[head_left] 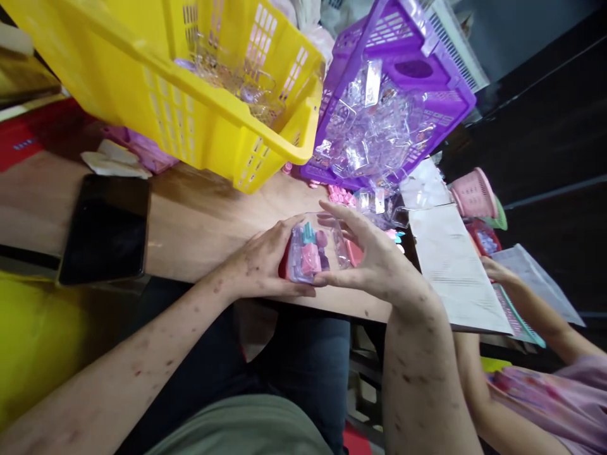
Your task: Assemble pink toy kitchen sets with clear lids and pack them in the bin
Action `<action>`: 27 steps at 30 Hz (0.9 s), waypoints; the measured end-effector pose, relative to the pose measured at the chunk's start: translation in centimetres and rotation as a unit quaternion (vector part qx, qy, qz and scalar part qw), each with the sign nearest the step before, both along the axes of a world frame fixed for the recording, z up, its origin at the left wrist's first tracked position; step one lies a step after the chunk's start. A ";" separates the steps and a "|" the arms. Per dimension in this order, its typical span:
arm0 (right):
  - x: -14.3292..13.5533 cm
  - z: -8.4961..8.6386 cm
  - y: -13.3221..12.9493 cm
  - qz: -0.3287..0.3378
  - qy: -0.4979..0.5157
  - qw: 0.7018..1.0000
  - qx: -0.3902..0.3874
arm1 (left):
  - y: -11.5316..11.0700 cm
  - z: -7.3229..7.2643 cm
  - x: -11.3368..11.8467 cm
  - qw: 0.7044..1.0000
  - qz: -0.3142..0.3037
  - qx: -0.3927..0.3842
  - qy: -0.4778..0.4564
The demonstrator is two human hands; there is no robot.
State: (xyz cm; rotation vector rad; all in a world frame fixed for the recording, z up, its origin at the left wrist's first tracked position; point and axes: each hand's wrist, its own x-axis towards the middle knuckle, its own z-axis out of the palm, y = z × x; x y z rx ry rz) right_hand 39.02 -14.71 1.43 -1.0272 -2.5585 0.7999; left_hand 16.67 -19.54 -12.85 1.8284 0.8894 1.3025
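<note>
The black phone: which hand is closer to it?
Left. The left hand holds the clear case on the side nearer the phone; the right hand is farther, at the other side.

Left hand (265, 259) and right hand (377, 262) gripping a clear box (294, 254), frame centre, over the counter (199, 205). Small pink, purple and teal pieces (311, 259) inside. Yellow basket (161, 107) upper left, purple basket (450, 98) upper right, phone (105, 230) at left, co-worker's arm (540, 306) lower right.
</note>
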 end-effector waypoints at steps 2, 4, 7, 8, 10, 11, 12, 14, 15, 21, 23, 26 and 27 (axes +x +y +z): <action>-0.1 -0.4 -0.1 -0.019 0.022 1.000 -0.003 | -0.1 0.1 0.1 1.000 -0.002 -0.007 0.017; -0.1 -0.7 -0.1 -0.050 0.065 0.996 -0.031 | -0.1 -0.2 0.3 0.999 0.010 -0.018 0.033; -0.2 -1.0 0.0 -0.093 0.151 0.982 -0.068 | -0.1 -0.5 0.4 0.998 0.027 -0.021 0.046; -0.1 -0.9 -0.1 -0.099 0.175 0.977 -0.066 | -0.2 -0.5 0.4 0.998 0.028 -0.024 0.051; 0.0 -0.5 -0.3 -0.094 0.212 0.971 -0.058 | -0.3 -0.4 0.3 0.997 0.023 -0.036 0.062; 0.0 -0.3 -0.5 -0.088 0.229 0.968 -0.055 | -0.4 -0.3 0.2 0.996 0.022 -0.044 0.068; 0.1 0.1 -0.7 -0.081 0.244 0.965 -0.053 | -0.4 -0.1 0.1 0.996 0.022 -0.050 0.074; 0.3 0.8 -1.1 -0.067 0.267 0.961 -0.038 | -0.6 0.3 0.0 0.995 0.023 -0.058 0.078; 0.4 1.2 -1.4 -0.061 0.274 0.959 -0.024 | -0.6 0.5 0.0 0.995 0.024 -0.060 0.076; 1.1 3.2 -2.4 -0.054 0.268 0.959 0.071 | -0.7 1.1 0.2 0.997 0.007 -0.055 0.057; 1.1 3.6 -2.7 -0.059 0.259 0.960 0.093 | -0.7 1.1 0.2 0.997 0.002 -0.061 0.045; 0.9 3.9 -3.0 -0.045 0.253 0.959 0.119 | -0.9 1.2 0.3 0.996 0.002 -0.085 0.027; 0.8 4.0 -3.0 -0.041 0.242 0.960 0.135 | -1.0 1.3 0.3 0.996 0.004 -0.090 0.025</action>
